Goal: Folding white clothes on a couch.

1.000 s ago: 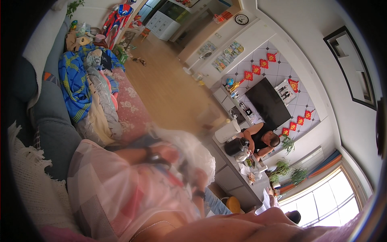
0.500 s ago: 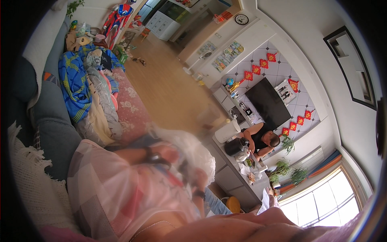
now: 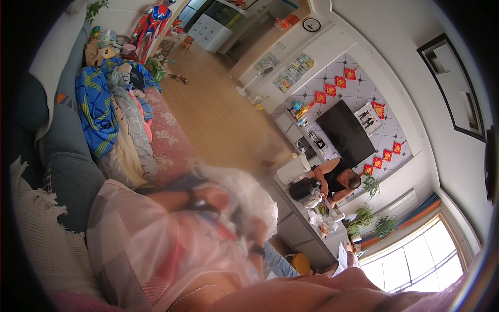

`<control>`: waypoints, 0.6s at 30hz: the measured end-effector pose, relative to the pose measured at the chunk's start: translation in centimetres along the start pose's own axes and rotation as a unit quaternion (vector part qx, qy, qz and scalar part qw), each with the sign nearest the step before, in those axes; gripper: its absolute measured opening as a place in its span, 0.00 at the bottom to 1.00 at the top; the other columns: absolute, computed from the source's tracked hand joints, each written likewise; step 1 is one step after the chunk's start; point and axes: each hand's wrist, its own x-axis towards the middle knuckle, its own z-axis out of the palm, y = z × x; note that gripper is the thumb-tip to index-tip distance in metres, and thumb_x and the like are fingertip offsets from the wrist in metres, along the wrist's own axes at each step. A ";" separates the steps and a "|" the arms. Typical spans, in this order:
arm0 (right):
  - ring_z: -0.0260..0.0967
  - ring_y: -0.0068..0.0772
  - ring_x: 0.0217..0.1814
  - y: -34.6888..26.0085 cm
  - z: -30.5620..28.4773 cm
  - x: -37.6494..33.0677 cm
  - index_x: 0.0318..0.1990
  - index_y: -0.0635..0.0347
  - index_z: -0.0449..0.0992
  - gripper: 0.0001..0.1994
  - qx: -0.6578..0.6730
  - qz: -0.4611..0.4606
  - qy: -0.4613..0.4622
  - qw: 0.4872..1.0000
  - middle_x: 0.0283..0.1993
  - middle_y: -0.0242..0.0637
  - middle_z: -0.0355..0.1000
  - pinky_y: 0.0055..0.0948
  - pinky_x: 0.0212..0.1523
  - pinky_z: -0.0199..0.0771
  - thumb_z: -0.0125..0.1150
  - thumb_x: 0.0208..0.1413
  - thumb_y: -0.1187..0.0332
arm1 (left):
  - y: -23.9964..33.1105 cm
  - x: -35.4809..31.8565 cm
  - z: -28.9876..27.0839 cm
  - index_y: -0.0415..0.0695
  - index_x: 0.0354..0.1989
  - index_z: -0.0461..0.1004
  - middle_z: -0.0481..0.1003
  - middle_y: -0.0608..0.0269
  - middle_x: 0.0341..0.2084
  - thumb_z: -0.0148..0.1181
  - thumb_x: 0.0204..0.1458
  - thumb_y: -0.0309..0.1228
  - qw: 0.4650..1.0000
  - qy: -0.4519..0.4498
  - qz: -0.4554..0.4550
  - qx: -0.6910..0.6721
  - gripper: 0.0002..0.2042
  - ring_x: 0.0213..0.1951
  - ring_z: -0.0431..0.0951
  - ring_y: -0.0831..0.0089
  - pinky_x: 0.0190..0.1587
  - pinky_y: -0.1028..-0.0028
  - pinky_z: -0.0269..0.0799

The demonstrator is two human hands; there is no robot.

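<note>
A whitish, translucent sheet that looks like a plastic bag [image 3: 264, 203] lies in front of my body, blurred. My left hand [image 3: 217, 196], a dark watch on its wrist, is at the near left side of this bag. Its fingers are smeared. My right hand [image 3: 257, 228], with a dark band at the wrist, touches or overlaps the bag's lower right part, and its fingers are blurred too. Below both hands spreads my pale pink checked garment [image 3: 125, 236]. Whether either hand grips the bag cannot be made out.
Left is a grey-blue sofa [image 3: 70, 166] with a blue plaid blanket [image 3: 96, 114] and heaped clothes. To the right, a grey table [image 3: 299, 223] holds a black pot-like vessel [image 3: 303, 190] and a white container [image 3: 292, 168]. Another person [image 3: 340, 179] leans there. A yellow stool [image 3: 300, 263] stands nearby.
</note>
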 end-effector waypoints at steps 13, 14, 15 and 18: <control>0.64 0.21 0.28 0.1 0.0 0.1 0.33 0.60 0.76 0.10 0.078 0.062 0.007 0.995 0.25 0.31 0.69 0.18 0.31 0.62 0.48 0.44 0.73 | 0.1 0.3 -0.3 0.42 0.40 0.66 0.70 0.56 0.38 0.41 0.53 0.42 1.000 -0.017 -0.006 -0.017 0.17 0.41 0.70 0.63 0.45 0.63 0.64; 0.64 0.21 0.28 0.4 0.0 0.1 0.33 0.60 0.76 0.10 0.092 0.078 0.008 0.993 0.25 0.31 0.70 0.18 0.32 0.63 0.48 0.44 0.73 | 0.1 0.3 -0.3 0.42 0.40 0.66 0.70 0.56 0.38 0.41 0.53 0.42 0.999 -0.021 -0.008 -0.024 0.16 0.41 0.70 0.63 0.45 0.63 0.64; 0.64 0.21 0.29 0.2 0.0 0.1 0.33 0.60 0.76 0.10 0.080 0.071 0.006 0.994 0.26 0.32 0.70 0.18 0.32 0.63 0.48 0.44 0.73 | 0.0 0.3 -0.4 0.41 0.40 0.67 0.70 0.56 0.38 0.41 0.53 0.42 1.000 -0.016 -0.006 -0.017 0.17 0.41 0.70 0.62 0.46 0.63 0.64; 0.65 0.22 0.30 0.2 0.1 0.1 0.33 0.60 0.76 0.10 0.012 0.024 -0.001 1.000 0.26 0.32 0.70 0.19 0.33 0.63 0.48 0.44 0.73 | 0.0 0.2 -0.6 0.40 0.40 0.67 0.70 0.56 0.37 0.41 0.53 0.41 1.000 -0.008 -0.004 -0.005 0.17 0.41 0.70 0.62 0.46 0.62 0.64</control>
